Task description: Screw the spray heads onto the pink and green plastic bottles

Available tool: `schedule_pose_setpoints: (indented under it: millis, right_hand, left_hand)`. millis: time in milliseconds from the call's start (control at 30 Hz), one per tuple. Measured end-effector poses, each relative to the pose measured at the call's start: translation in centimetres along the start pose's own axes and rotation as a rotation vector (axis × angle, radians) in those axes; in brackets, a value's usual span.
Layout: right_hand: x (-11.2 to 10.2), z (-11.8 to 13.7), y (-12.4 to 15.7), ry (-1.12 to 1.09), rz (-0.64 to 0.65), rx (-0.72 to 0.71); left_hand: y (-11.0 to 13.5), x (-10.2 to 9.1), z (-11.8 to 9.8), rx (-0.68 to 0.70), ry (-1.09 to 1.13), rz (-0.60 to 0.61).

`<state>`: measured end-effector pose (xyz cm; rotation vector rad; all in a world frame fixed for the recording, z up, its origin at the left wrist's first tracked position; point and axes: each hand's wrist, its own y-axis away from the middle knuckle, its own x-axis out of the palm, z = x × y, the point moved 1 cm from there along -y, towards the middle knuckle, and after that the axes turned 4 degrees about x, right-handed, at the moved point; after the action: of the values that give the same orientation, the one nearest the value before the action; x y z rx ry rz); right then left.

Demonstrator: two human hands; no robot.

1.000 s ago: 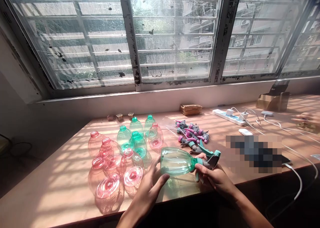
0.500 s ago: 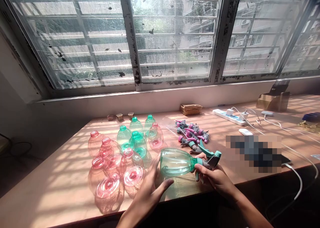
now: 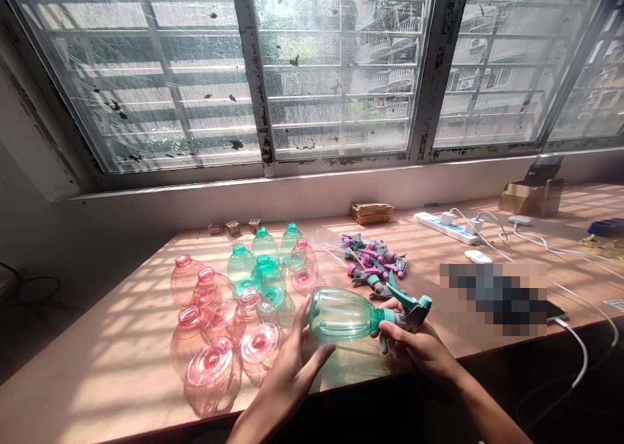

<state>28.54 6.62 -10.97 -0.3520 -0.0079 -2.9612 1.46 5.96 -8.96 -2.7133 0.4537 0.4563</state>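
The left hand clasps the base of the bottle between thumb and fingers; the right hand closes on its sprayer. Held sideways over the worktop, the bottle seems light and thin; the neck gives the firmest hold.

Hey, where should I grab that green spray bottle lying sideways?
Take the green spray bottle at its narrow neck, coming from the right, where the right hand wraps it: the neck points right and fits a fist. The left hand steadies the wide round base.
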Motion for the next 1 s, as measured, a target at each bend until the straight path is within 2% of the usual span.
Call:
schedule_pose_setpoints:
  millis: [133,400,533,733,1000]
  right_hand:
    - [0.2,0.2,0.5,0.018,0.014,0.031]
    - [0.2,0.3,0.3,-0.01,-0.005,0.013]
    - [0.1,0.3,0.3,-0.006,0.006,0.012]
    - [-0.2,0.3,0.6,0.116,-0.016,-0.007]
    - [-0.1,0.1,0.0,-0.009,0.03,-0.007]
  left_hand:
    - [0.2,-0.1,-0.5,-0.031,-0.048,-0.045]
    - [-0.4,-0.1,0.0,0.061,-0.032,-0.037]
    - [-0.3,0.0,-0.3,0.026,0.048,0.0]
    - [-0.1,-0.1,-1.3,-0.034,0.062,-0.016]
    - [-0.3,-0.2,0.1,0.04,-0.05,-0.041]
